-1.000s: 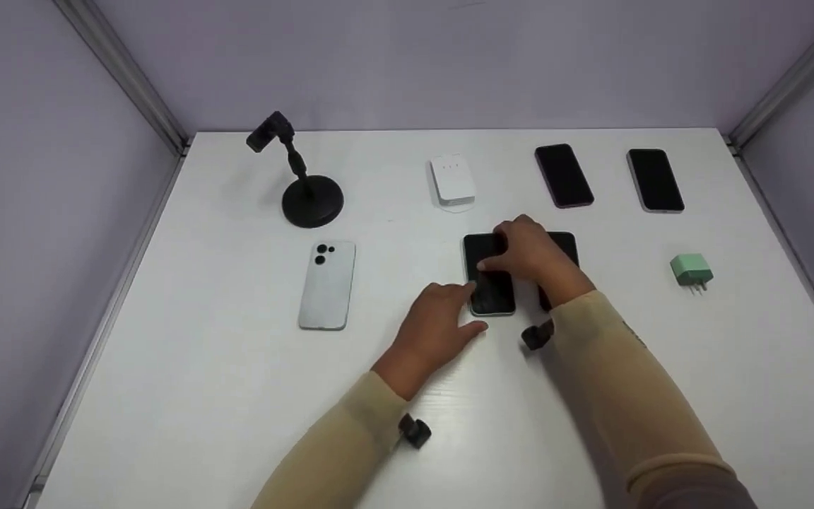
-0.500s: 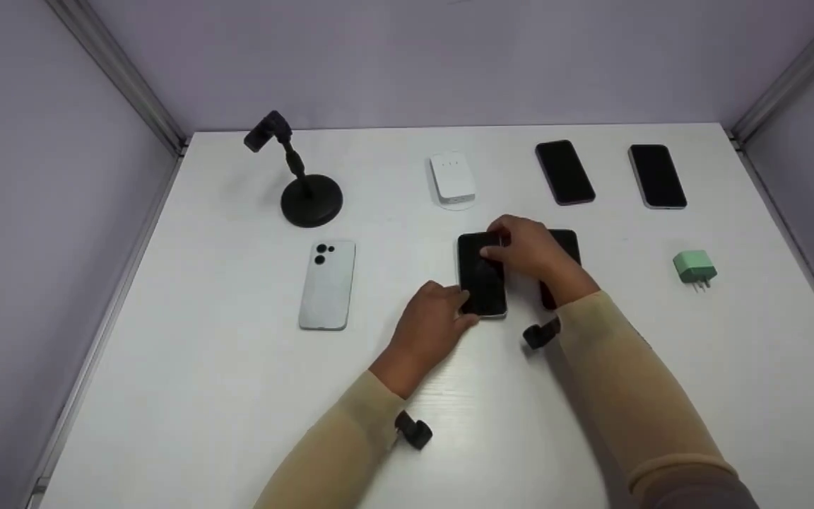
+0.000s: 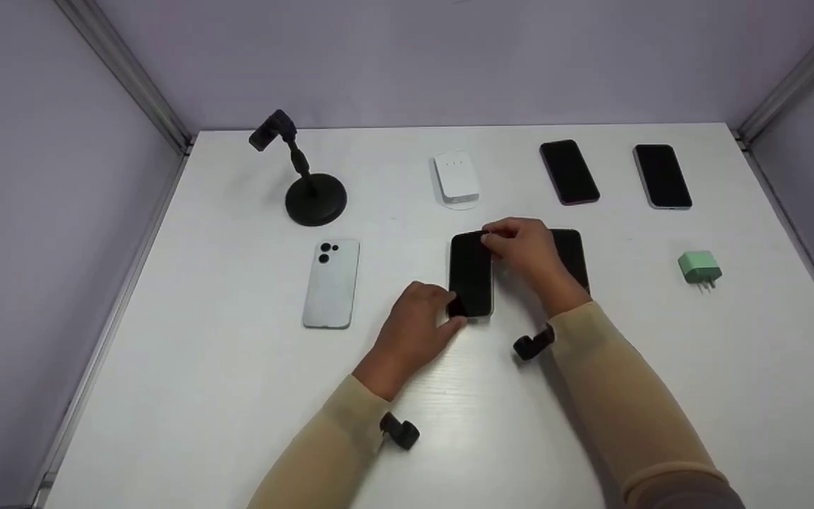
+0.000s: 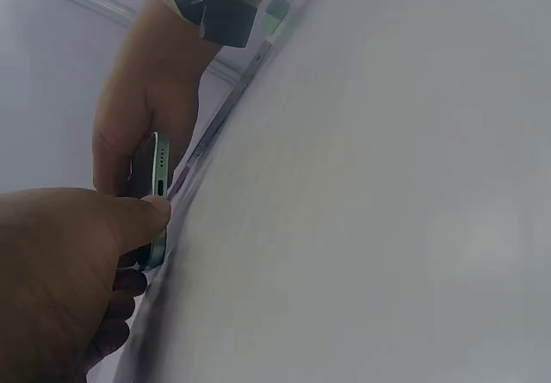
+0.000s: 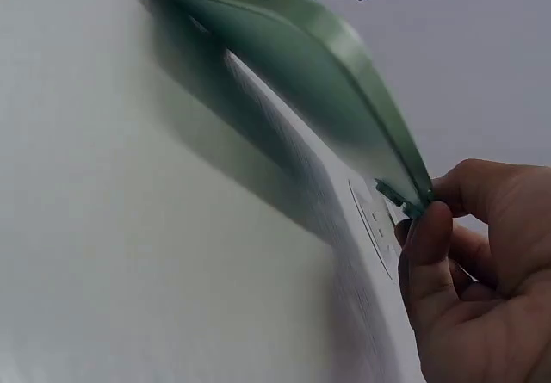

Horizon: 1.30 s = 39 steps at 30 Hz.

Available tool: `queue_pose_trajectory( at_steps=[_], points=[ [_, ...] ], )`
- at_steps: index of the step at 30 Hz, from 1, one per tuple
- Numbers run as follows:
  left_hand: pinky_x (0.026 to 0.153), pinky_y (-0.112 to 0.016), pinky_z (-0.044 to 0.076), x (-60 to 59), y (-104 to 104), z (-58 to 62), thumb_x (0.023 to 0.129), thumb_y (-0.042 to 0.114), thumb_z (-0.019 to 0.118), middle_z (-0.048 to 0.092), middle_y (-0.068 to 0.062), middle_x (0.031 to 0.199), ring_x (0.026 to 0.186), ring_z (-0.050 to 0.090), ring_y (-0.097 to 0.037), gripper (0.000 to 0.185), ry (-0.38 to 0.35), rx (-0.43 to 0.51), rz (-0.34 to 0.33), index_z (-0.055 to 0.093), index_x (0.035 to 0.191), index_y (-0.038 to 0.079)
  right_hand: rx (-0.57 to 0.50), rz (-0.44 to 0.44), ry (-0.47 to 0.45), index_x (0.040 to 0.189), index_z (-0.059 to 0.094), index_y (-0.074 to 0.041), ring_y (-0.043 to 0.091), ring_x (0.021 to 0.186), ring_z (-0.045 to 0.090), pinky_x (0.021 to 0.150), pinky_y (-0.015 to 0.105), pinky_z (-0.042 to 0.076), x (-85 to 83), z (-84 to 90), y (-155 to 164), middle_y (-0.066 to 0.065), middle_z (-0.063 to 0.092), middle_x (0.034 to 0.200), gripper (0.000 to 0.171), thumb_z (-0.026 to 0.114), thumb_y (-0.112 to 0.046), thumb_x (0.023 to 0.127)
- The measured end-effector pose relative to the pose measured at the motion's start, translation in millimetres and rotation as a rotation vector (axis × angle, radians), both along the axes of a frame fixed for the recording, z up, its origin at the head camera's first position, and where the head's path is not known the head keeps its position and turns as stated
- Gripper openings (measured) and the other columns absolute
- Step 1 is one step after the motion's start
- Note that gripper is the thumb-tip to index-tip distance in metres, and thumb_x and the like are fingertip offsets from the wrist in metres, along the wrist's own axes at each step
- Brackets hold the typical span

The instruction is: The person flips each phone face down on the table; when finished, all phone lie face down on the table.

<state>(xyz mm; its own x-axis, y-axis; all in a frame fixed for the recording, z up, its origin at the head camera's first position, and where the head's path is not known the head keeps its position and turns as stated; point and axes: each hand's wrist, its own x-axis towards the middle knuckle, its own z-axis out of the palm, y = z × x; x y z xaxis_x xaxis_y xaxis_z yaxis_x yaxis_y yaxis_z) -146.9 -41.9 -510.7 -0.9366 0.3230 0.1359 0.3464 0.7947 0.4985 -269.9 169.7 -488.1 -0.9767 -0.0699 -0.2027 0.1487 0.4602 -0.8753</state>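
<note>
The big white table (image 3: 188, 396) had lots of bare room near the front and on the left side. Grey walls stood close on three sides, so the far edge and the corners were tight.

On the table lay a black stand (image 3: 306, 180), a white phone (image 3: 331, 283) face down, a small white charger box (image 3: 456, 177), two dark phones (image 3: 568, 172) at the back right, and a little green plug (image 3: 699, 268).

In the middle, both hands held a green-edged phone (image 3: 470, 274). The left hand (image 3: 414, 332) pinched its near end with thumb and fingers. The right hand (image 3: 527, 254) pinched its far end with its fingertips. From the right wrist camera, the phone was tipped up on one long side, with its green back lifted off the table. So the lifting looked begun, but the phone was not fully up or turned over yet.

Another dark phone (image 3: 571, 256) lay flat just beside it, partly under the right hand. That side was crowded. The left side, toward the white phone, had more open room.
</note>
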Motion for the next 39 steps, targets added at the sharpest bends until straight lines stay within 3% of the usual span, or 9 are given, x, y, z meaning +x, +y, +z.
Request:
queue_pose_trajectory(
  at_steps=[5, 15, 19, 24, 30, 34, 39],
  points=[
    [0.101, -0.032, 0.050, 4.8, 7.8, 2.9, 0.097, 0.045, 0.068, 0.070, -0.003, 0.122, 0.116, 0.060, -0.019, 0.045, 0.082, -0.043, -0.010, 0.072, 0.128, 0.012, -0.017, -0.051, -0.012, 0.112, 0.078, -0.013, 0.014, 0.082, 0.068, 0.069, 0.025, 0.055, 3.0, -3.0, -8.1, 0.007, 0.074, 0.103, 0.023, 0.075, -0.023, 0.092],
    [0.073, -0.035, 0.058, 14.6, 15.7, 8.6, 0.099, 0.045, 0.065, 0.080, 0.001, 0.099, 0.086, 0.071, -0.019, 0.038, 0.397, -0.231, -0.026, 0.077, 0.120, 0.016, -0.081, -0.028, -0.016, 0.118, 0.077, -0.017, 0.015, 0.084, 0.069, 0.065, 0.026, 0.055, 9.4, -5.1, -16.2, 0.005, 0.075, 0.106, 0.028, 0.074, -0.031, 0.094],
    [0.067, -0.033, 0.058, 16.0, 13.0, 6.9, 0.098, 0.040, 0.067, 0.080, 0.003, 0.094, 0.079, 0.071, -0.017, 0.032, 0.466, -0.206, -0.009, 0.078, 0.118, 0.018, -0.118, 0.019, 0.015, 0.125, 0.074, -0.017, 0.016, 0.088, 0.070, 0.070, 0.028, 0.056, 10.0, -6.2, -18.0, 0.004, 0.075, 0.110, 0.036, 0.074, -0.037, 0.095],
    [0.059, -0.030, 0.055, 17.1, 7.4, 3.7, 0.094, 0.031, 0.070, 0.080, 0.005, 0.088, 0.071, 0.070, -0.014, 0.028, 0.523, -0.112, 0.020, 0.079, 0.117, 0.018, -0.215, 0.081, 0.032, 0.132, 0.069, -0.014, 0.017, 0.097, 0.070, 0.083, 0.030, 0.058, 8.9, -12.2, -19.4, 0.005, 0.072, 0.118, 0.044, 0.071, -0.038, 0.096],
    [0.056, -0.028, 0.054, 20.4, -3.7, 1.3, 0.093, 0.022, 0.070, 0.079, 0.004, 0.085, 0.069, 0.070, -0.011, 0.029, 0.513, -0.014, 0.060, 0.077, 0.119, 0.013, -0.330, 0.186, 0.058, 0.139, 0.063, -0.009, 0.020, 0.107, 0.067, 0.093, 0.033, 0.056, 7.4, -17.8, -23.0, 0.011, 0.067, 0.129, 0.045, 0.067, -0.030, 0.100],
    [0.058, -0.028, 0.056, 24.3, -13.1, 0.8, 0.092, 0.019, 0.070, 0.080, 0.002, 0.087, 0.071, 0.071, -0.010, 0.032, 0.469, 0.037, 0.107, 0.075, 0.123, 0.010, -0.336, 0.287, 0.076, 0.144, 0.057, -0.008, 0.026, 0.116, 0.065, 0.095, 0.038, 0.054, 7.5, -19.4, -25.8, 0.010, 0.062, 0.140, 0.045, 0.064, -0.022, 0.102],
    [0.066, -0.027, 0.059, 28.4, -24.3, 1.6, 0.093, 0.016, 0.070, 0.080, -0.003, 0.093, 0.079, 0.073, -0.009, 0.035, 0.349, 0.167, 0.175, 0.072, 0.127, 0.006, -0.138, 0.358, 0.106, 0.145, 0.057, -0.013, 0.022, 0.123, 0.062, 0.103, 0.039, 0.051, 7.3, -17.2, -32.6, 0.004, 0.064, 0.138, 0.049, 0.070, -0.021, 0.099]
  ],
)
